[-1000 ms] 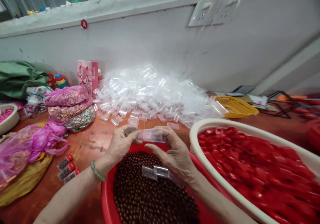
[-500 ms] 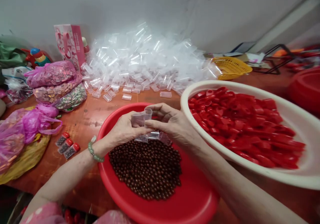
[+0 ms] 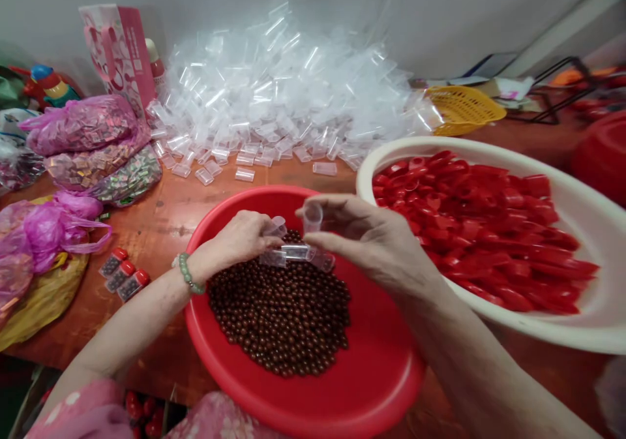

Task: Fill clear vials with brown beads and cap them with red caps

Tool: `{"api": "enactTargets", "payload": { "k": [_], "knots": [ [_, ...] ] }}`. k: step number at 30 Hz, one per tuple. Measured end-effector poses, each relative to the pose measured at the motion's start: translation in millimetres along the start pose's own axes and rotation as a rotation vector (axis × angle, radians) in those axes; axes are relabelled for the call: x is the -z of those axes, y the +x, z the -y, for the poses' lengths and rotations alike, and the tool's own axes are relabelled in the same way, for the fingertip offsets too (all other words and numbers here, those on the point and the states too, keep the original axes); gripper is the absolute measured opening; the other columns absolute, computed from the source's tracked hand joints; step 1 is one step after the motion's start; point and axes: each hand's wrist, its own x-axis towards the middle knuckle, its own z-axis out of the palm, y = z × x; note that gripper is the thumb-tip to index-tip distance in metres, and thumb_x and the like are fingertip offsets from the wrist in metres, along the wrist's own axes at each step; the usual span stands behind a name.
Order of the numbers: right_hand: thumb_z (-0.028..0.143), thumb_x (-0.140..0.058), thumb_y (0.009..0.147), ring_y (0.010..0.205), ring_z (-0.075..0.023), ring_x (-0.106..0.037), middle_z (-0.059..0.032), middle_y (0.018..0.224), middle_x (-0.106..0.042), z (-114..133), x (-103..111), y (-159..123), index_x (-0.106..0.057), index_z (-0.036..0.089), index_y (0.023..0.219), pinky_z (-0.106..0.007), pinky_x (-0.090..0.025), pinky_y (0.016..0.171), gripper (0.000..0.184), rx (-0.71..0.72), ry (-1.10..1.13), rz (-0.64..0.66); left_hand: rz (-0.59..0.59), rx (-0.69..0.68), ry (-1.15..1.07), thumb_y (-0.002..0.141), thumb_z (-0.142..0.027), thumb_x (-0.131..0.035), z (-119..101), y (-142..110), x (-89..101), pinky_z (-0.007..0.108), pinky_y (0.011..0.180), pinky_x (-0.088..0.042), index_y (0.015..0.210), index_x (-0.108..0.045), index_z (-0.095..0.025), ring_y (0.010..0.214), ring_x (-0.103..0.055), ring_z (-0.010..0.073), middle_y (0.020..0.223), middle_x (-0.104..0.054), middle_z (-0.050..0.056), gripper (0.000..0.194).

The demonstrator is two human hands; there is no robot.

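My left hand hovers over a red basin of small brown beads, its fingers pinched on a clear plastic tube. My right hand holds another clear tube upright between thumb and forefinger, with more clear tubes tucked under its fingers. The two hands almost touch above the beads. A green bead bracelet circles my left wrist.
A white basin of red caps sits at the right. A big heap of clear tubes lies at the back. Three filled, red-capped tubes lie at the left near pink bags. A yellow basket stands behind.
The view has tilted down toward the basins. My hands have come apart slightly; the right now holds a tube upright and the left holds its own tube lower over the beads.
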Motion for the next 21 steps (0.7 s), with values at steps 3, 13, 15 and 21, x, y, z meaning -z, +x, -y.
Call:
{"api": "enactTargets", "payload": {
  "k": [3, 13, 15, 21],
  "knots": [
    [0.031, -0.065, 0.079, 0.094, -0.023, -0.064, -0.0072, 0.105, -0.068, -12.6, 6.5, -21.4, -0.062, 0.023, 0.111, -0.04, -0.052, 0.086, 0.033, 0.065, -0.431, 0.3, -0.028, 0.028, 0.092, 0.092, -0.029, -0.05, 1.2, 7.7, -4.7, 0.03, 0.066, -0.042, 0.081, -0.064, -0.011, 0.071, -0.058, 0.019, 0.079, -0.065, 0.01, 0.025],
    [-0.006, -0.041, 0.077, 0.083, -0.0296, -0.063, -0.0194, 0.086, -0.068, -49.7, -26.7, -52.0, -0.069, 0.012, 0.08, -0.04, -0.051, 0.071, 0.033, 0.157, -1.203, 0.719, 0.097, -0.093, 0.303, 0.09, -0.01, -0.036, -0.9, -26.9, -6.1, 0.035, 0.073, -0.046, 0.094, -0.055, -0.013, 0.077, -0.054, 0.0203, 0.093, -0.06, 0.011, 0.02],
    [-0.007, -0.041, 0.076, 0.085, -0.0284, -0.063, -0.0184, 0.086, -0.068, -49.9, -36.5, -54.5, -0.069, 0.012, 0.083, -0.039, -0.05, 0.075, 0.034, 0.167, -1.19, 0.757, 0.118, -0.126, 0.282, 0.089, -0.008, -0.035, 0.4, -33.1, -3.9, 0.034, 0.075, -0.046, 0.099, -0.054, -0.013, 0.081, -0.053, 0.0198, 0.096, -0.059, 0.01, 0.022],
    [0.0, -0.051, 0.074, 0.098, -0.026, -0.062, -0.0145, 0.104, -0.067, -46.6, -66.7, -55.8, -0.064, 0.01, 0.102, -0.037, -0.048, 0.091, 0.032, 0.21, -0.968, 0.954, 0.114, -0.126, 0.066, 0.098, -0.028, -0.031, 2.8, -47.0, 6.9, 0.033, 0.08, -0.045, 0.102, -0.049, -0.015, 0.084, -0.05, 0.018, 0.097, -0.055, 0.008, 0.023]
  ]
}}
